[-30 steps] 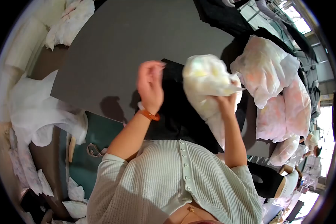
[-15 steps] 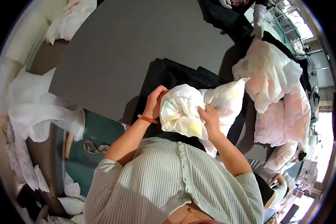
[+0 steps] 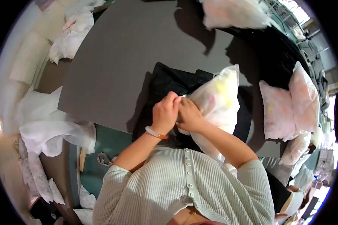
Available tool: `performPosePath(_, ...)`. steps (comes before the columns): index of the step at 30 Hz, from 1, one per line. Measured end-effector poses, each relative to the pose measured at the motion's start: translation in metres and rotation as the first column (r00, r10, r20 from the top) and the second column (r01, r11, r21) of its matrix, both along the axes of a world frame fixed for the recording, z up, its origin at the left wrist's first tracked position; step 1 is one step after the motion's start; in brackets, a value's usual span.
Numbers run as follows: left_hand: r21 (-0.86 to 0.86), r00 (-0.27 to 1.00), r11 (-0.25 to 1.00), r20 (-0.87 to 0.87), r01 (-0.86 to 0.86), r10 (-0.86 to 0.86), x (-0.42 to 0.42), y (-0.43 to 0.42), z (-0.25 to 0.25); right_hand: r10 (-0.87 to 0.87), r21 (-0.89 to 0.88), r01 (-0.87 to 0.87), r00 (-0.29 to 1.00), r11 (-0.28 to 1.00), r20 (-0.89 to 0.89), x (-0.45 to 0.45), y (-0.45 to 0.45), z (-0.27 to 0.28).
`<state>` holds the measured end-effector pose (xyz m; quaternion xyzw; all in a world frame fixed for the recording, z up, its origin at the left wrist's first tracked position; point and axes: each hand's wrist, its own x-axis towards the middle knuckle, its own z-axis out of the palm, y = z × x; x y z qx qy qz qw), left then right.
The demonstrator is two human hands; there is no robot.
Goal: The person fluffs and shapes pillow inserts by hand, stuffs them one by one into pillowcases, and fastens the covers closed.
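Note:
My left hand point(image 3: 166, 112) is closed, its fingers pinched near the edge of a white pillow-like bag point(image 3: 219, 99) with yellow and pink showing through. Against it, fingertips nearly touching, my right hand point(image 3: 189, 114) is also closed at the bag's left end. What lies between the fingers is too small to make out. The bag rests over black fabric point(image 3: 165, 80) on the grey table point(image 3: 112, 56). A white and orange bangle point(image 3: 156, 133) circles my left wrist.
Pinkish stuffed bags point(image 3: 278, 110) lie at the table's right side. Another pale bag point(image 3: 234, 13) is at the far edge, by more black fabric point(image 3: 268, 48). White fabric point(image 3: 50, 127) hangs at the left. Part of a person point(image 3: 294, 202) shows at lower right.
My hands have come together at the bag's left end, and the bag now lies stretched out to the right. The large pale bag at the right has moved to the far edge.

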<state>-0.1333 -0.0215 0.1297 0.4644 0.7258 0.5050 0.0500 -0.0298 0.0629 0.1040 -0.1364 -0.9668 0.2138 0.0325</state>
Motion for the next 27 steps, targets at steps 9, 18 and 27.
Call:
performPosePath(9,-0.103,0.971,0.968,0.092,0.228,-0.219,0.052,0.002,0.002,-0.888,0.854,0.501,0.445,0.139,-0.117,-0.057,-0.076,-0.009)
performPosePath(18,-0.064,0.999,0.997,0.036,0.032,-0.030,0.006,0.006,-0.006,0.046,0.276,-0.056,0.998,0.960,0.044,0.006,0.006,-0.010)
performPosePath(27,-0.005,0.969,0.977,0.125,0.215,-0.212,0.039,0.013,0.002,-0.070,0.316,0.043,0.995,0.948,0.074,-0.038,0.026,-0.063)
